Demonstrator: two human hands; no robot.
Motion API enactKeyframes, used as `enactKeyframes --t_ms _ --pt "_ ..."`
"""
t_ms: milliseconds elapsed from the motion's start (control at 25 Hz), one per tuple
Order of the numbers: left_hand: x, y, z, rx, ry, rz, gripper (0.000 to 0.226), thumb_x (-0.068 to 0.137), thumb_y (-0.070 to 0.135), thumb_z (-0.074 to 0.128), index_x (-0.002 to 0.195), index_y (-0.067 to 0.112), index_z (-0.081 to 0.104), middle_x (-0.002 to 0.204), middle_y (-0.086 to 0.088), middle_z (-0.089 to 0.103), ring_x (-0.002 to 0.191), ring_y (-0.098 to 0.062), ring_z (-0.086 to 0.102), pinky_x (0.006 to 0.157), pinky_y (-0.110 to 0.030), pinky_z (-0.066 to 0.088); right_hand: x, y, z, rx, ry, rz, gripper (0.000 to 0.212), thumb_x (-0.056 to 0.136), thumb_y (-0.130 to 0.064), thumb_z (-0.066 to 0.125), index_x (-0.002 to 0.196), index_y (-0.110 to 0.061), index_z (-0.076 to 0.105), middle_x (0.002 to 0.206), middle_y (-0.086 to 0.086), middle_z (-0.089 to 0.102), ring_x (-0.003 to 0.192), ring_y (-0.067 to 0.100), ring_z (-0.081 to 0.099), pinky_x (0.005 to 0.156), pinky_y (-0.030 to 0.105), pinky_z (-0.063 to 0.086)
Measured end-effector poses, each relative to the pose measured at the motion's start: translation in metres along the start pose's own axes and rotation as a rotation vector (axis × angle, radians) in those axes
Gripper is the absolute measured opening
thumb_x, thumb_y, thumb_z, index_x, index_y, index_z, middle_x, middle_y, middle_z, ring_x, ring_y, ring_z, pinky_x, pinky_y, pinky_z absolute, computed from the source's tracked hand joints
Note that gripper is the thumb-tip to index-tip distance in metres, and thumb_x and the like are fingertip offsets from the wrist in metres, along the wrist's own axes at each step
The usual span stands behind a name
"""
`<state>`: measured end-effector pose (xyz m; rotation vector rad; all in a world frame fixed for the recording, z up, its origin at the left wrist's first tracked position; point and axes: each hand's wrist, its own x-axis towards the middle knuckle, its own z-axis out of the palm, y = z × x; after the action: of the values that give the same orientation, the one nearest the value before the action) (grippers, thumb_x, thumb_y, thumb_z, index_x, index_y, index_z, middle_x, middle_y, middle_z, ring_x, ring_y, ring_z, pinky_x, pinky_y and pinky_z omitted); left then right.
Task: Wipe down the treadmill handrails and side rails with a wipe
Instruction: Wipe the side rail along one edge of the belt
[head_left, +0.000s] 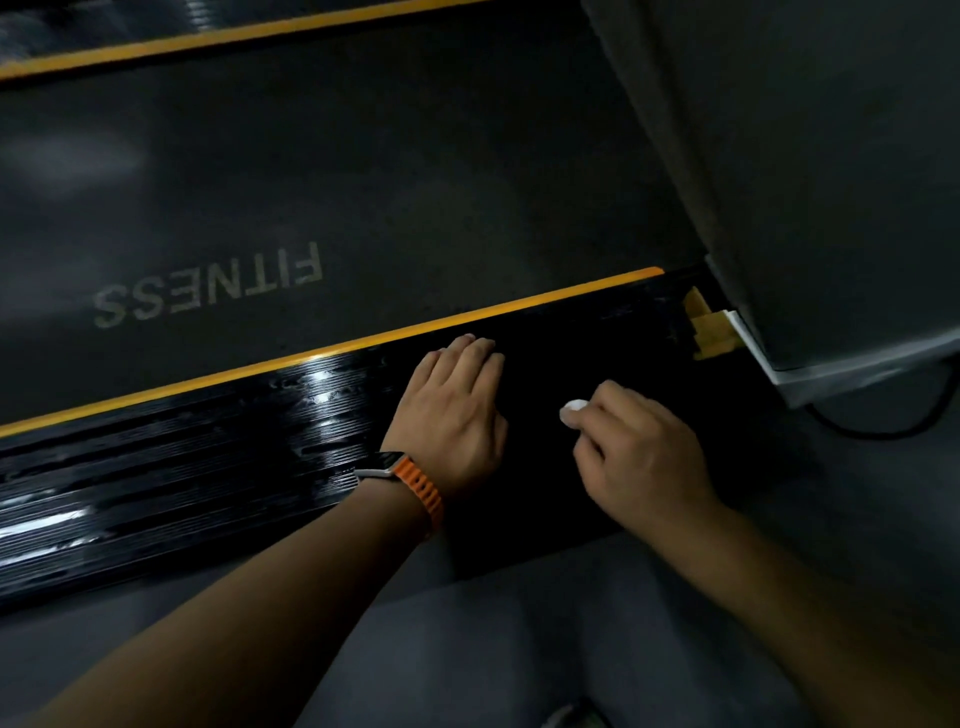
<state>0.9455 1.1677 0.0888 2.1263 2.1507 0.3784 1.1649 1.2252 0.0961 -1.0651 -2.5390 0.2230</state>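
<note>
The near side rail (208, 457) of the treadmill is a long black ribbed strip. It runs from the lower left of the view up to the right and ends under the grey motor cover (831, 208), with an orange stripe (363, 345) separating it from the belt (363, 182). The right hand (644, 457) is over the rail's right-hand part, its grip closed on a small wadded white wipe (571, 413) pinched at the fingertips. Whether the wad is actually pressed to the surface is hard to tell in that dark patch. The left hand (452, 410), with a watch (395, 467) on an orange band at the wrist, lies flat on the rail with fingers straight and holds nothing. It sits just to the left of the wipe. This spacing decides the next stroke. Only a short stretch of rail lies between the wipe and the cover, while most of the rail (the glossy ribbed part) extends leftward beyond the left hand. A pass along the rail in that direction would probably run into the left hand unless it lifts or slides ahead, whereas a short pass toward the cover has nothing in its way.
</note>
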Motion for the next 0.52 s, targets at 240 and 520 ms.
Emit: enactKeyframes --t_ms 240,520 --pt "-0.001 0.0 0.001 0.008 0.016 0.004 0.061 0.09 0.036 0.04 0.14 0.005 0.055 0.147 -0.015 0.053 0.142 -0.033 0.043 0.118 -0.047 0.032 0.007 0.005 0.002 0.018 0.032 0.029 0.024 0.087 -0.004 0.063 0.107 -0.012 0.074 0.093 0.004 0.06 0.078 0.024 0.061 0.062 0.04 0.052" --pt "0.0 0.001 0.001 -0.003 0.02 0.005 0.06 0.091 0.035 0.04 0.14 0.004 0.055 0.146 -0.016 0.054 0.141 -0.034 0.044 0.117 -0.05 0.036 0.028 0.006 0.006 -0.029 -0.006 -0.008 0.029 0.089 -0.007 0.053 0.111 -0.012 0.071 0.097 0.006 0.057 0.085 0.026 0.056 0.069 0.044 0.052"
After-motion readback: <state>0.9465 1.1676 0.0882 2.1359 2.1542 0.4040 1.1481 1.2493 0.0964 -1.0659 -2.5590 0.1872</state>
